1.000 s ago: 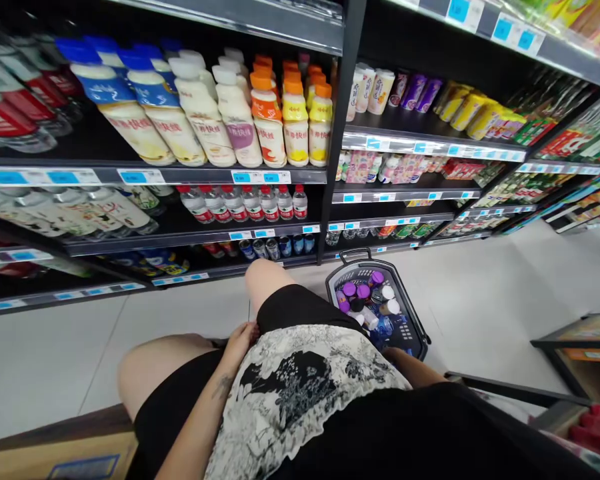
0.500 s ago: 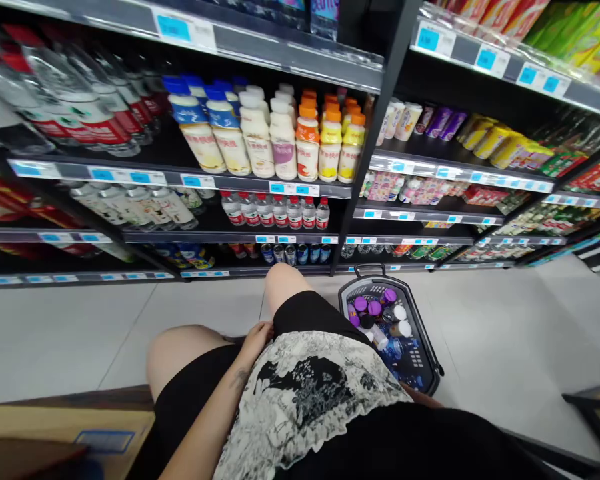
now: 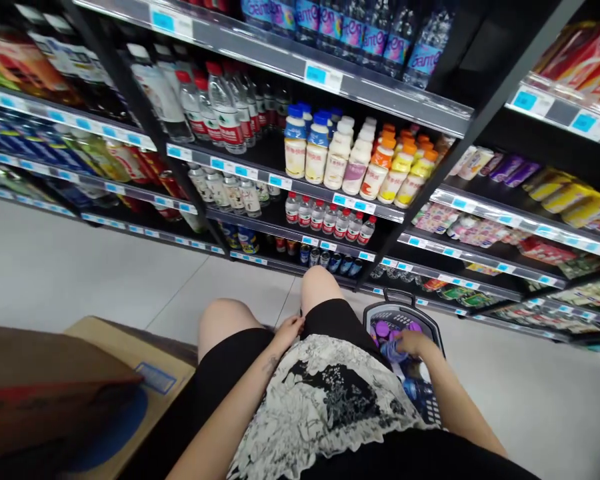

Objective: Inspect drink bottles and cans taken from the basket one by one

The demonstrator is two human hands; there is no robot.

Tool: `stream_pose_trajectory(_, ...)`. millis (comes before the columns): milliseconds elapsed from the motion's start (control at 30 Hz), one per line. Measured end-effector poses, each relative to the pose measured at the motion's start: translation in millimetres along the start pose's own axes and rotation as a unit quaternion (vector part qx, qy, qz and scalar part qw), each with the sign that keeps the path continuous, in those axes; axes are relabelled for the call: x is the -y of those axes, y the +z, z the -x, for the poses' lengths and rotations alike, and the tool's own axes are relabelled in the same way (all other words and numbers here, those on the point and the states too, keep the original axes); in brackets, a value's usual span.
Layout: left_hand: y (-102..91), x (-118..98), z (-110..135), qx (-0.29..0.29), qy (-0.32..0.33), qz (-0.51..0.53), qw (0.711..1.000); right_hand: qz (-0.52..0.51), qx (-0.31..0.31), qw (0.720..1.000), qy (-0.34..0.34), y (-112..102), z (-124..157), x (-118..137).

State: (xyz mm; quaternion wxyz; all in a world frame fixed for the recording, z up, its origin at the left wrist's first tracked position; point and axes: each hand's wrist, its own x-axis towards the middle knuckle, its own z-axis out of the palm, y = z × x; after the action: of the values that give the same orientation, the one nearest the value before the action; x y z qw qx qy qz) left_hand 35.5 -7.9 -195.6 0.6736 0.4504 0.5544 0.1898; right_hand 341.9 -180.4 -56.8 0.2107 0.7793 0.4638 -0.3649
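Observation:
My right hand (image 3: 411, 343) is down inside the dark grey shopping basket (image 3: 436, 331) beside my right leg. Its fingers are closed around a clear bluish plastic bottle (image 3: 393, 351), partly hidden by the hand and my clothing. Around it lie bottles with purple caps (image 3: 382, 329), white-capped bottles and a blue bottle (image 3: 416, 390). My left hand (image 3: 289, 331) rests between my knees at the hem of my black shorts (image 3: 330, 321). Its fingers are curled together; whatever they hold is too small to make out.
Ahead stand shelves (image 3: 260, 170) with milk drink bottles (image 3: 339, 157), red-capped water bottles (image 3: 226, 110) and small water bottles (image 3: 330, 218). Cans line the bottom shelf. A cardboard box (image 3: 120, 347) is close at my left. Grey tiled floor (image 3: 145, 273) lies between.
My right hand, mostly hidden by my body earlier, has come into the basket and closed on a bottle. The view has swung left, showing more shelves and box. My left hand stays by my shorts.

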Motion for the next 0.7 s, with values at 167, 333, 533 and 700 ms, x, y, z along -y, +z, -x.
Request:
stream_pose_trajectory(167, -1.3, -4, -3, 0.042, -0.021, 0.069, 0.997, 0.056, -0.218, 0.971, -0.081, -75, 50, 43)
stream_pose_trajectory(333, -12.7, -20, 14, 0.170, -0.020, 0.203, 0.964, 0.019, -0.186, 0.933, -0.309, -113, 87, 118)
stream_pose_trajectory(533, -32.4, -24, 50, 0.455, -0.020, 0.302, 0.837, -0.128, 0.099, 0.852, -0.498, -112, 33, 195)
stream_pose_trajectory(700, -45.1, -18, 48, 0.461, -0.039, 0.299, 0.834, -0.383, 0.146, 0.819, -0.402, -63, -54, 233)
